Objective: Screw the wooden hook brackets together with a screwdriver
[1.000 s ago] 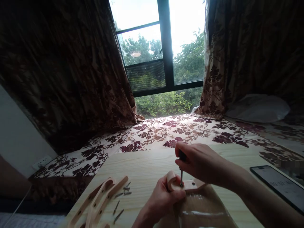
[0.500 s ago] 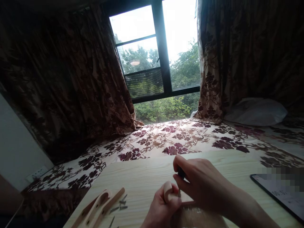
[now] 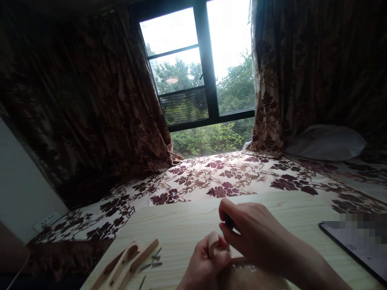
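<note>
My right hand [image 3: 256, 229] is closed around the black handle of what looks like a screwdriver [image 3: 229, 222], held upright with its tip pointing down. Just below, my left hand [image 3: 201, 259] pinches a pale curved wooden piece [image 3: 213, 244], steadying it under the tool's tip. The tip itself is mostly hidden by fingers. Beneath both hands lies a brown thing with a shiny, clear plastic surface [image 3: 248, 276], partly covered by my right forearm. To the left, several curved wooden pieces with holes [image 3: 128, 264] rest beside several loose screws [image 3: 155, 257].
The hands work over a pale wooden board [image 3: 172, 225]. A phone [image 3: 352, 249] lies on its right side. Beyond the board spreads a floral cloth [image 3: 223, 173], with a white plastic bag [image 3: 328, 141] at the far right. Behind are a window [image 3: 213, 80] and patterned curtains [image 3: 267, 100].
My right hand has shifted very slightly left and down, with the fingers turned a little on the handle. My left hand keeps its hold on the wooden piece.
</note>
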`<state>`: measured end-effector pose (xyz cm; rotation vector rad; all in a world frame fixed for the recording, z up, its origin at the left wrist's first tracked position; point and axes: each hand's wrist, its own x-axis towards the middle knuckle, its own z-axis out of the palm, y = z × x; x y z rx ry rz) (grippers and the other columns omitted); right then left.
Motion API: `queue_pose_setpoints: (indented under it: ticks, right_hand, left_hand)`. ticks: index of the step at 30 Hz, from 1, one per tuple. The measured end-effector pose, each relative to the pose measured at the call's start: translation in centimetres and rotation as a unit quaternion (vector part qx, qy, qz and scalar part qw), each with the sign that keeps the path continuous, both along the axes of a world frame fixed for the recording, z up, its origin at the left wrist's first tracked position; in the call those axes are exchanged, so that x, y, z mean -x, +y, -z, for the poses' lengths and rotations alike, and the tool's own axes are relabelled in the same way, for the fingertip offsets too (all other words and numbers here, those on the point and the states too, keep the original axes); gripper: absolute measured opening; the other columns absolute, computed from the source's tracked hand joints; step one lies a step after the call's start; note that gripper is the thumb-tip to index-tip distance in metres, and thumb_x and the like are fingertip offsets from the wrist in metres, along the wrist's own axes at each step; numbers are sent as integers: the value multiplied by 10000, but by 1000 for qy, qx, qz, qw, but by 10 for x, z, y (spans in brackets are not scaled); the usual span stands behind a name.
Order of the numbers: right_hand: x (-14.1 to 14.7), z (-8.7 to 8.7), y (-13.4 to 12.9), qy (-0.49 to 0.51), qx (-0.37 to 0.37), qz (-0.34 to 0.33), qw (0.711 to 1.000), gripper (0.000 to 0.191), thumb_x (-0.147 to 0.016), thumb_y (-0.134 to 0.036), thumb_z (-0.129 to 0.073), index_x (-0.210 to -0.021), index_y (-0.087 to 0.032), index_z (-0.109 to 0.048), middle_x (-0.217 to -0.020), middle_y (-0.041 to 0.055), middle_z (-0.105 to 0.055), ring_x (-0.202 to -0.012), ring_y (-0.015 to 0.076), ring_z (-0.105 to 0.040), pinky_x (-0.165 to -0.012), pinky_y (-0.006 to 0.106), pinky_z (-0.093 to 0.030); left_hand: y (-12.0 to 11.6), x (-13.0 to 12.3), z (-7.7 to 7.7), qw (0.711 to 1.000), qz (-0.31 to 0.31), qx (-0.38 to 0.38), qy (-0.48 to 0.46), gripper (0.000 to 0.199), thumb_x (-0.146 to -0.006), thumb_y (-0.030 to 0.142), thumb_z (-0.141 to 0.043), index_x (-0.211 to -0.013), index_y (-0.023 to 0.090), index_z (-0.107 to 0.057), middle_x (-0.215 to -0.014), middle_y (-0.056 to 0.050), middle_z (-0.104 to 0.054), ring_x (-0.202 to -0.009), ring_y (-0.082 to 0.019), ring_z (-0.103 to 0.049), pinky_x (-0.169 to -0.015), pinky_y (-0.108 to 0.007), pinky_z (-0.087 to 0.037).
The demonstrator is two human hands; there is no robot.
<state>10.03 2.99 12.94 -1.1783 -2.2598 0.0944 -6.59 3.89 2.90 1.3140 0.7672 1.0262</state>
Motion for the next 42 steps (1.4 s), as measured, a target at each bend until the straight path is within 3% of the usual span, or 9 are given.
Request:
queue_pose_setpoints:
  ticks: [3, 9, 13, 19, 22, 26, 37, 42]
  right_hand:
    - [2, 0, 1, 2, -5, -4, 1000, 89, -763, -136, -529, -783, -208, -480, -639, -33, -594, -559, 115, -461, -536, 250, -238]
    - [3, 1, 3, 8, -10, -10, 1000, 101, -758, -130, -531, -793, -207, -474, -635, -38, -590, -552, 113, -462, -535, 247, -245]
    - [2, 1, 4, 11, -11, -14, 1000, 106, -768, -127, -529, -811, -208, -476, -619, -44, -578, -542, 114, -459, -530, 248, -245]
    - [3, 1, 3, 28, 22, -37, 999, 153, -794, -178, -574, -906, -217, -476, -672, -40, -614, -570, 118, -487, -535, 238, -276]
    - [4, -2, 1, 31, 37, -61, 997, 87, -844, -205, -545, -893, -224, -476, -697, -38, -627, -590, 118, -501, -543, 233, -291]
    - [2, -5, 0, 37, 34, -76, 996, 101, -899, -225, -477, -804, -222, -441, -672, -37, -604, -573, 109, -481, -540, 231, -289]
    - [2, 0, 6, 15, -33, 0, 999, 208, -900, -274, -515, -721, -213, -428, -595, -27, -558, -514, 115, -446, -505, 254, -232]
    - [0, -6, 2, 24, 4, -63, 998, 104, -870, -226, -543, -790, -207, -480, -682, -22, -601, -585, 115, -499, -536, 233, -287]
  left_hand:
    - [0, 1, -2, 1000, 16, -10, 14, 401, -663, 488, -738, -740, 159, -522, -695, 23, -393, -670, -116, -324, -623, -263, -280]
    - [5, 1, 14, 1000, -14, -16, -5, 449, -624, 533, -762, -728, 170, -519, -658, 36, -394, -630, -100, -319, -592, -254, -280]
    - [6, 1, 17, 1000, 17, -20, -7, 458, -607, 526, -784, -791, 171, -561, -663, 39, -420, -610, -90, -351, -592, -244, -304]
    - [7, 1, 27, 1000, 5, 6, -21, 505, -565, 550, -806, -811, 190, -552, -608, 63, -403, -561, -78, -365, -566, -232, -292]
    - [7, 2, 31, 1000, 3, 15, -26, 529, -543, 569, -812, -796, 191, -543, -588, 67, -399, -549, -76, -363, -547, -228, -277]
    - [7, 0, 28, 999, 20, 10, -37, 514, -564, 560, -806, -793, 178, -549, -617, 51, -431, -585, -87, -403, -574, -232, -302]
    - [4, -2, 19, 999, 17, 22, -43, 508, -538, 539, -823, -740, 185, -520, -595, 57, -404, -559, -80, -378, -564, -238, -302]
    - [4, -2, 20, 999, 12, 31, -33, 523, -529, 565, -816, -746, 182, -533, -606, 41, -427, -583, -103, -422, -584, -258, -336]
